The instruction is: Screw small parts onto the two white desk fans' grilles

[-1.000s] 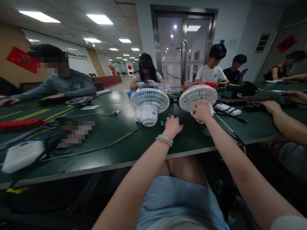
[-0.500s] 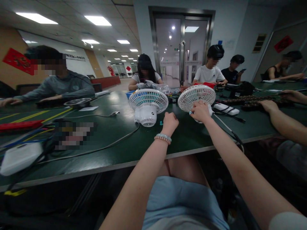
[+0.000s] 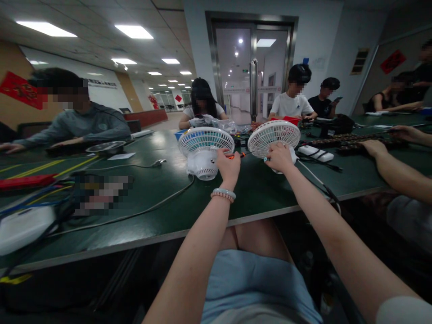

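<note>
Two small white fans stand side by side on the dark green table [image 3: 162, 193], their grilles tilted upward. My left hand [image 3: 228, 168] is closed beside the motor housing of the left fan [image 3: 204, 164], with an orange-and-black screwdriver [image 3: 235, 156] in its fingers. The thin shaft seems to point toward the right fan [image 3: 275, 135]. My right hand [image 3: 281, 157] is closed at that fan's back, hiding most of its housing. A small teal end [image 3: 266, 159] sticks out between its fingers; the remainder of that piece is hidden.
A white power strip [image 3: 315, 153] with a black cord lies right of the fans. A grey cable [image 3: 145, 209] runs leftward from the left fan. Clear plastic bags [image 3: 229, 125] lie behind. A neighbour's hands [image 3: 374, 148] work at the right, and other people sit across the table.
My left hand has moved left and up to the left fan, and the orange screwdriver now shows in it. A small teal piece beside that hand no longer shows. My right hand stays at its fan.
</note>
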Demonstrator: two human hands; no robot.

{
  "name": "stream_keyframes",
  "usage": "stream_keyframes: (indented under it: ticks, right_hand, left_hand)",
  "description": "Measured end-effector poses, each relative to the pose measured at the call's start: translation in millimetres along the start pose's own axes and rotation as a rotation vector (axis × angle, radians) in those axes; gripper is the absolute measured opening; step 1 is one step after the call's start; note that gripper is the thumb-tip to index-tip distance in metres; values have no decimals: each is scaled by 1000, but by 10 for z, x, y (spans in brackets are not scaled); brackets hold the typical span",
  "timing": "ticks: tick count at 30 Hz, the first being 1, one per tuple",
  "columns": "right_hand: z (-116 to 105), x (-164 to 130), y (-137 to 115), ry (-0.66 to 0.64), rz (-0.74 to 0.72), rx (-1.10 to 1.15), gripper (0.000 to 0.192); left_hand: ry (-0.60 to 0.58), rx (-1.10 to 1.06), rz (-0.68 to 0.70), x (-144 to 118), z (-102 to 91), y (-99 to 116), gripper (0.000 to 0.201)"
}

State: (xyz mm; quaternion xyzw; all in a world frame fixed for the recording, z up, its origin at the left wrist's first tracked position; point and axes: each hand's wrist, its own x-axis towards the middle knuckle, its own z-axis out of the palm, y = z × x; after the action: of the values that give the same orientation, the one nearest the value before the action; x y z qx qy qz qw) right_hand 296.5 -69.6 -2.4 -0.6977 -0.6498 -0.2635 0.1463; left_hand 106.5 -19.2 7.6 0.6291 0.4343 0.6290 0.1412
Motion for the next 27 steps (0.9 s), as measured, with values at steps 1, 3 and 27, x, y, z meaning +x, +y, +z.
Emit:
stream_keyframes:
  ticks: [1, 3, 27]
  right_hand:
    - [1, 0, 0, -2, 2, 0, 27]
    - [-1, 1, -1, -9, 4, 0, 27]
    - [-24, 0, 1, -8, -2, 3, 26]
  left_hand:
    - [21, -2, -10, 8, 0, -4, 24]
    - [45, -14, -38, 24, 10, -25, 22]
    - [10, -45, 37, -23, 32, 44, 14]
